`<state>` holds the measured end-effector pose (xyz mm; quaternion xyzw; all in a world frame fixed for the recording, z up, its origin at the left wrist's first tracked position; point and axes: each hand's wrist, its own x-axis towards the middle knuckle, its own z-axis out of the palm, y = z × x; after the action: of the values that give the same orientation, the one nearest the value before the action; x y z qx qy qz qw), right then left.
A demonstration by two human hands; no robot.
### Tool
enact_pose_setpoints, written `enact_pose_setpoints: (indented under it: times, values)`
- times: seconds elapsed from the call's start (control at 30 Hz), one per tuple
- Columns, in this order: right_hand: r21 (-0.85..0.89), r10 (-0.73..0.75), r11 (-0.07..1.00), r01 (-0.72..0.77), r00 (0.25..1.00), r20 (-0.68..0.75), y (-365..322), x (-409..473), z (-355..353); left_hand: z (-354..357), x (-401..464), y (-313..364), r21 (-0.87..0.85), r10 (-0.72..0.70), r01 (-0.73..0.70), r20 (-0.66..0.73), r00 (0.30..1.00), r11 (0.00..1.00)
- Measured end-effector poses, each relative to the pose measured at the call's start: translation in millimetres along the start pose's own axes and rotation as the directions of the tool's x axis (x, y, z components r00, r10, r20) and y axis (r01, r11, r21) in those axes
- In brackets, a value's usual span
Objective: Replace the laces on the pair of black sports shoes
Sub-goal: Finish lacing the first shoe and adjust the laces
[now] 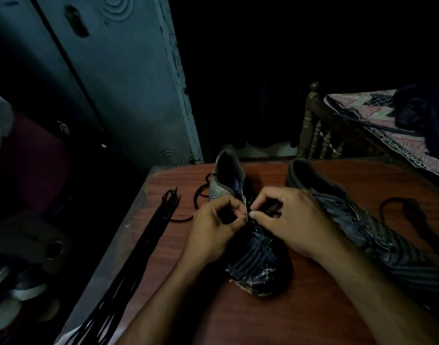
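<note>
Two black striped sports shoes stand on a reddish wooden table [275,317], toes toward me. Over the eyelets of the left shoe [257,260] both my hands work. My left hand [214,226] has its fingers curled at the shoe's left eyelet edge, pinching there. My right hand [291,220] pinches a black lace between thumb and forefinger at the lacing. That lace [201,195] trails in loops off the shoe's left side. The right shoe [362,225] lies untouched, with a black lace [407,210] looped beside it. A bundle of straight black laces [151,232] lies along the table's left edge.
A blue-grey metal cupboard [118,83] stands behind the table at left. A wooden bed [387,135] with a patterned sheet sits at the right rear. Several shoes [16,292] lie on the floor at the lower left. The room is dim.
</note>
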<state>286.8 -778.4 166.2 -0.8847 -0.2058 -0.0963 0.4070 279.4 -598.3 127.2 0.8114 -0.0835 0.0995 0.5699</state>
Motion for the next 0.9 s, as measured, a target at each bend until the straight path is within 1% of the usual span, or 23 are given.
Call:
enact_pose_setpoints:
  times: [0.13, 0.17, 0.23, 0.3, 0.37, 0.4, 0.47, 0.53, 0.6, 0.67, 0.77, 0.83, 0.9]
  values:
    - [0.057, 0.11, 0.993, -0.107, 0.992, -0.059, -1.3, -0.5, 5.2, 0.8, -0.2, 4.6, -0.088, -0.014, 0.013, -0.007, 1.0, 0.996]
    - [0.097, 0.134, 0.987, -0.128, 0.989, -0.063, -0.5, 0.3, 6.4, 1.1, -0.2, 5.4, -0.099, -0.018, 0.018, -0.003, 1.0, 0.995]
    - [0.231, 0.173, 0.96, -0.157, 0.984, -0.05, -0.1, 1.2, 9.1, 0.6, -0.6, 5.0, -0.092, -0.02, 0.02, 0.001, 1.0, 0.996]
    - [0.305, 0.161, 0.942, -0.142, 0.986, -0.038, 0.4, 1.7, 10.0, -0.4, -0.7, 3.8, -0.045, -0.006, 0.006, 0.003, 1.0, 0.999]
    - [0.274, 0.113, 0.956, -0.1, 0.993, -0.03, 1.2, 1.6, 8.1, -2.1, -0.5, 2.4, 0.004, 0.022, -0.022, 0.005, 1.0, 1.0]
    - [0.219, 0.074, 0.973, -0.067, 0.997, -0.025, 1.7, 1.1, 6.6, -2.9, -0.5, 2.2, 0.029, 0.037, -0.037, 0.007, 0.999, 0.999]
    - [0.047, -0.052, 0.997, 0.053, 0.999, -0.013, 1.8, 0.2, 2.1, -4.2, -0.7, 2.8, 0.1, 0.076, -0.077, 0.011, 0.997, 0.992]
    - [-0.05, -0.183, 0.982, 0.184, 0.983, 0.026, 2.6, 0.4, -2.8, -4.9, -1.2, 4.0, 0.16, 0.117, -0.117, 0.014, 0.993, 0.98]
    - [-0.075, -0.253, 0.963, 0.257, 0.965, 0.064, 5.3, 1.2, -5.9, -6.1, -1.0, 4.9, 0.191, 0.139, -0.141, 0.025, 0.99, 0.971]
    - [-0.094, -0.266, 0.958, 0.27, 0.962, 0.06, 7.8, 2.8, -7.0, -9.1, 0.2, 4.7, 0.188, 0.136, -0.144, 0.053, 0.989, 0.972]
    - [-0.055, -0.228, 0.972, 0.228, 0.974, 0.004, 10.1, 3.7, -4.4, -12.9, 0.0, 5.8, 0.18, 0.178, -0.191, 0.085, 0.98, 0.965]
    - [-0.008, -0.185, 0.983, 0.185, 0.982, -0.04, 11.9, 3.6, -2.9, -14.9, -0.8, 5.5, 0.22, 0.243, -0.241, 0.019, 0.97, 0.945]
    - [0.023, -0.145, 0.989, 0.147, 0.988, -0.051, 12.6, 3.7, -2.5, -17.1, 0.3, 4.8, 0.252, 0.247, -0.218, -0.091, 0.965, 0.943]
